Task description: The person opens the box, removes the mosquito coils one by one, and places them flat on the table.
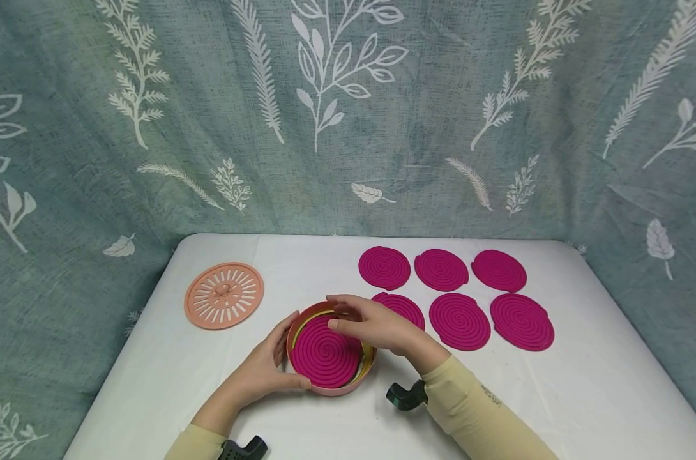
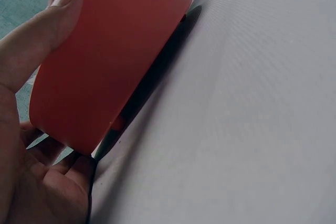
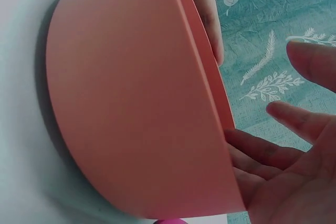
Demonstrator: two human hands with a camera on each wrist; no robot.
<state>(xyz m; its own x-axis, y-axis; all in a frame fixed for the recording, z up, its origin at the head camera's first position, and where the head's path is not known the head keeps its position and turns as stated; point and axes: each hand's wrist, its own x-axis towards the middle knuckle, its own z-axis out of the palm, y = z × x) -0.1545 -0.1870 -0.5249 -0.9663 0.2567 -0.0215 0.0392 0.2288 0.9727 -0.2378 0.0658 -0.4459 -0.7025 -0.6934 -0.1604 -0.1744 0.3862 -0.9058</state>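
A round salmon-orange box (image 1: 332, 391) stands on the table with a magenta mosquito coil (image 1: 325, 352) lying in it. Yellowish material shows round the coil, inside the rim. My left hand (image 1: 264, 370) grips the box's left side, its thumb at the near rim and its fingers round the wall. At the far right rim is my right hand (image 1: 377, 324), its thumb reaching over the coil's edge. In the right wrist view, some fingers (image 3: 257, 153) touch the rim of the box (image 3: 136, 98), while thumb and forefinger stand apart with nothing between them.
A slotted orange lid (image 1: 224, 296) with a small centre knob lies at the table's left. Several magenta coils lie in two rows at the back right, one coil (image 1: 402, 308) partly behind my right hand. A patterned green curtain (image 1: 348, 191) hangs behind the white table (image 1: 152, 383).
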